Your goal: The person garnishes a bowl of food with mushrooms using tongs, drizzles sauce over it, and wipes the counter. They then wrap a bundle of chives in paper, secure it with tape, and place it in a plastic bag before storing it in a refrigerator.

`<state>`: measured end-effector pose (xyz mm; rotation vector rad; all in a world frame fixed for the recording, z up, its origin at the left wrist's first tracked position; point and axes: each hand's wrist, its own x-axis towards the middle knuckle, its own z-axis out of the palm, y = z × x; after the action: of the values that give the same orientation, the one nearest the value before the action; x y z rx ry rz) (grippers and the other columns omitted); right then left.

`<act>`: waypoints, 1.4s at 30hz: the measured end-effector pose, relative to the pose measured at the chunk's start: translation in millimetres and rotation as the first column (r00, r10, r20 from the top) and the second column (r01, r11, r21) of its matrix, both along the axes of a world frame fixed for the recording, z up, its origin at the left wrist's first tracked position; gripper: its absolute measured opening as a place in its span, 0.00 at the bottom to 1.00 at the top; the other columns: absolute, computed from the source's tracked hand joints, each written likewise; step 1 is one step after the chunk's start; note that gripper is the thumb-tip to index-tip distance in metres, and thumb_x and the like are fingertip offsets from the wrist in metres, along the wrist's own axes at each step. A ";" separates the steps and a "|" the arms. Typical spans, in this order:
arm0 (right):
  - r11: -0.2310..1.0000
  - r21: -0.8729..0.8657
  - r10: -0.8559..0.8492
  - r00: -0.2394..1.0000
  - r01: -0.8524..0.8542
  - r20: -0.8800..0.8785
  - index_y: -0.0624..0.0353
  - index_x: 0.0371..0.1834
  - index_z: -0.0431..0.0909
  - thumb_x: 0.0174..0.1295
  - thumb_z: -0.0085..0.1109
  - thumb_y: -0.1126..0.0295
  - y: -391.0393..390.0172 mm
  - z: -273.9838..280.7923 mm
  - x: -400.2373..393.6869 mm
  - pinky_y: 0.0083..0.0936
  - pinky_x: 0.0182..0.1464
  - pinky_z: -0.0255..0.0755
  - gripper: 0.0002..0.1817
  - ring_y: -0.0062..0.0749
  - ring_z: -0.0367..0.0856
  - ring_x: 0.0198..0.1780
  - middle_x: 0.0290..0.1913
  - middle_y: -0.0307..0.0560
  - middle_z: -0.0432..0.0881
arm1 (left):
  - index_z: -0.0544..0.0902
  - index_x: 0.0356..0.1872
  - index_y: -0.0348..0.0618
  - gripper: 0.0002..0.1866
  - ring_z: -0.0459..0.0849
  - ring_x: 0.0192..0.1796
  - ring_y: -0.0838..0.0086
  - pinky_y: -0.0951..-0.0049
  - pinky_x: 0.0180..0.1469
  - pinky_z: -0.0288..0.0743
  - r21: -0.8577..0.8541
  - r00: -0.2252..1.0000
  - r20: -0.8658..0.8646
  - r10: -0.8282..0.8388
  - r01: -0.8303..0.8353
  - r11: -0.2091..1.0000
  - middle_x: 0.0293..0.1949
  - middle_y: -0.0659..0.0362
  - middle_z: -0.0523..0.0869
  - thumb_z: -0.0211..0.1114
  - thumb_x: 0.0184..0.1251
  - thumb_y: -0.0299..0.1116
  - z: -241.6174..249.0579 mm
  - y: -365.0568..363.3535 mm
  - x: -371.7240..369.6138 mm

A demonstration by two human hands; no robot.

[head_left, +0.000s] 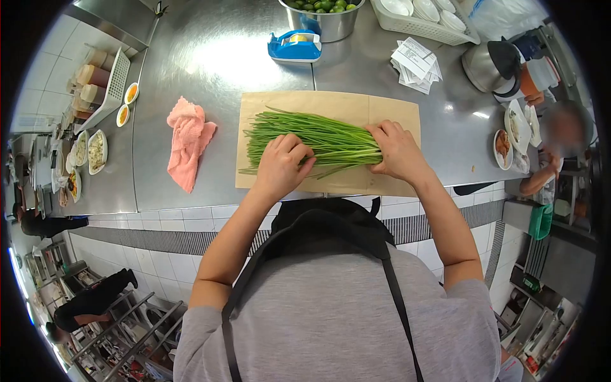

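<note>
A long bunch of green chives (318,135) lies across a sheet of brown paper (394,113) on the steel counter. My right hand (400,153) is closed round the pale stem ends at the bunch's right side. Over the lower edge of the leaves, left of the middle, my left hand (283,164) rests with its fingers curled in and the thumb close to the stalks. Its fingertips are partly hidden, but they seem to pinch some chives. A few loose strands stick out below the bunch.
A crumpled pink cloth (188,143) lies left of the paper. Behind it stand a blue tape dispenser (294,48) and a steel bowl of limes (326,24). Paper slips (417,62), a steel jug (489,67) and food dishes are at right, near another person.
</note>
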<state>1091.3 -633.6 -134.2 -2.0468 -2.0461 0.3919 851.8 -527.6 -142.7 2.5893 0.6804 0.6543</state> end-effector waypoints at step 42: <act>0.990 0.002 -0.134 0.943 0.142 -0.305 0.59 0.64 0.59 0.37 0.73 0.60 -34.6 46.4 47.1 0.32 0.61 0.59 0.48 0.45 0.65 0.60 0.60 0.54 0.65 | 0.81 0.31 0.45 0.06 0.75 0.40 0.67 0.69 0.43 0.68 0.117 0.958 0.030 -0.286 0.281 0.953 0.34 0.60 0.77 0.63 0.52 0.32 18.0 -18.7 95.3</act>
<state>1138.4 -668.2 -87.7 -1.9587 -1.7083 0.6115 947.1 -546.2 -124.7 2.6918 0.2535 0.6730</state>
